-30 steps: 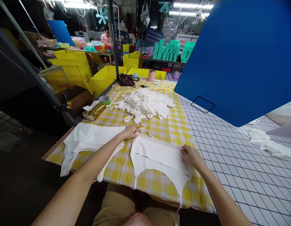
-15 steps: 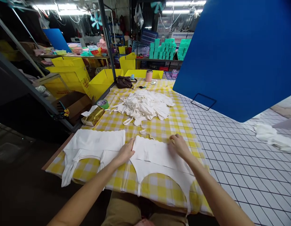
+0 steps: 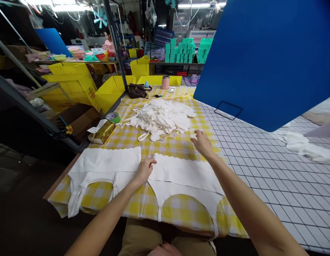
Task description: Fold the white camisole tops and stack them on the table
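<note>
Beyond the spread white garment [image 3: 186, 174] on the desk [image 3: 178, 147], a clothing heap [image 3: 165, 117] lies unarranged, left of that garment flat pieces [image 3: 108, 160] already lie arranged, the left hand [image 3: 145, 170] meets its left edge, finger closure indeterminable, and the right hand [image 3: 203, 144], fingers apart, hovers empty past its far edge.

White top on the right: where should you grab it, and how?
I'd pinch its wavy far edge near both ends, from above: the top lies flat on the checked cloth, that edge mostly uncovered, its thin straps pointing the other way.
</note>
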### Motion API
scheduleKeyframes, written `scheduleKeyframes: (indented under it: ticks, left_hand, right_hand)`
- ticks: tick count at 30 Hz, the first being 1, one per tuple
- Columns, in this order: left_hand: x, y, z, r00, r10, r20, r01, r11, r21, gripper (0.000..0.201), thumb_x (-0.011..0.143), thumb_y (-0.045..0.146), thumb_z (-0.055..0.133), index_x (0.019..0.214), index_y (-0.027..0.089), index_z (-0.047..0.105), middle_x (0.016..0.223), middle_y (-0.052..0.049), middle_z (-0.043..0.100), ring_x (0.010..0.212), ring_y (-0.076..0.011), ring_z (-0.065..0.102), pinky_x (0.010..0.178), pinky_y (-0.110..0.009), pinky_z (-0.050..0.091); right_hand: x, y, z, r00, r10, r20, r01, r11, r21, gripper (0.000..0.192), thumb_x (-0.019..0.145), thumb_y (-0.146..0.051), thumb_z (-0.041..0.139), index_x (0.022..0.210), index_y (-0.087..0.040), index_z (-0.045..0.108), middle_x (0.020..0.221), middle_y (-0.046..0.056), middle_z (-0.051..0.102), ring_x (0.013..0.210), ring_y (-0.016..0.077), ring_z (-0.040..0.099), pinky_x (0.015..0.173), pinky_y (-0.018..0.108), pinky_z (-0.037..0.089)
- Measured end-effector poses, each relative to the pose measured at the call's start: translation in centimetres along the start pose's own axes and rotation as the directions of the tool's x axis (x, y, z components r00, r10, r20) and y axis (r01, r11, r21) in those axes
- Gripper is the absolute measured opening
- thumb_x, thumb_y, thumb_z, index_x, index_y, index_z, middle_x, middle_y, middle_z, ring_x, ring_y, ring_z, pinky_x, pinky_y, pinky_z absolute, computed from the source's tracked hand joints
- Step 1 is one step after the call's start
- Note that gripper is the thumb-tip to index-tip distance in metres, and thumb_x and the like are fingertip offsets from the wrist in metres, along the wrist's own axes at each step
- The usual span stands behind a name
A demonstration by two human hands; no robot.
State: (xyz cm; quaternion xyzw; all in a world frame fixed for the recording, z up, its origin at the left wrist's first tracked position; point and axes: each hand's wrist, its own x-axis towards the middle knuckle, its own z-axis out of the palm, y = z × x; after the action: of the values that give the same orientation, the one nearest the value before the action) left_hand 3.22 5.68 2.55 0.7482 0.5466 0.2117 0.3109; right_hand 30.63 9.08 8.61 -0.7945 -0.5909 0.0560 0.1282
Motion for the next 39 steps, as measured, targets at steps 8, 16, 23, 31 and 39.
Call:
scheduleKeyframes:
  ticks: [8,16,23,31,39]
  left_hand:
    - [-1.3,-0.6,-1.1,0.999,0.029,0.027,-0.028,0.998,-0.053,0.042,0.064,0.002,0.045,0.097,0.017,0.067,0.093,-0.003,0.063,0.065,-0.0113,0.055,0.068,-0.023,0.046]
    - [0.2,0.4,-1.0,0.984,-0.173,-0.039,0.161,0.962,-0.220,0.034,0.072,0.013,0.049,0.103,0.013,0.064,0.072,0.000,0.060,0.058,-0.0104,0.053,0.061,-0.021,0.043]
    - [1.9,-0.1,-1.4,0.967,-0.094,-0.237,0.040,0.974,-0.223,0.034,0.071,0.010,0.047,0.099,0.015,0.064,0.071,0.001,0.058,0.061,-0.0097,0.053,0.065,-0.020,0.043]
    - [2.4,-1.3,0.8,0.982,0.090,-0.164,-0.080,0.995,0.068,0.053,0.067,-0.001,0.045,0.118,0.012,0.054,0.078,-0.002,0.057,0.075,-0.0149,0.055,0.079,-0.029,0.047]
    - [0.9,0.0,2.0,0.957,0.270,-0.103,-0.201,0.877,0.437,0.047,0.083,0.022,0.048,0.129,0.016,0.044,0.133,-0.012,0.044,0.124,-0.0267,0.039,0.103,-0.042,0.034]
  right_hand:
    - [-11.1,8.7,1.2,0.944,0.322,0.068,-0.318,0.946,-0.063,0.030,0.086,-0.041,0.038,0.086,-0.016,0.055,0.084,0.012,0.062,0.078,0.0244,0.058,0.064,0.033,0.039]
    - [-10.8,6.9,1.6,0.943,0.317,0.097,-0.324,0.944,0.064,0.021,0.079,-0.038,0.045,0.069,-0.021,0.049,0.072,0.006,0.060,0.065,0.0188,0.054,0.055,0.028,0.035]
    - [-9.0,7.3,1.6,0.946,0.324,-0.005,-0.323,0.944,0.069,0.031,0.090,-0.038,0.027,0.096,-0.019,0.052,0.079,0.007,0.063,0.069,0.0191,0.056,0.057,0.026,0.035]
    - [-8.9,7.9,3.7,0.964,0.267,0.015,-0.263,0.956,-0.130,0.033,0.091,-0.039,0.036,0.108,-0.016,0.053,0.080,0.012,0.066,0.069,0.0246,0.059,0.060,0.031,0.035]
    - [-10.3,7.6,3.9,0.990,0.031,-0.139,-0.061,0.974,-0.218,0.042,0.093,-0.028,0.026,0.129,-0.014,0.043,0.129,0.015,0.049,0.115,0.0277,0.045,0.086,0.040,0.037]
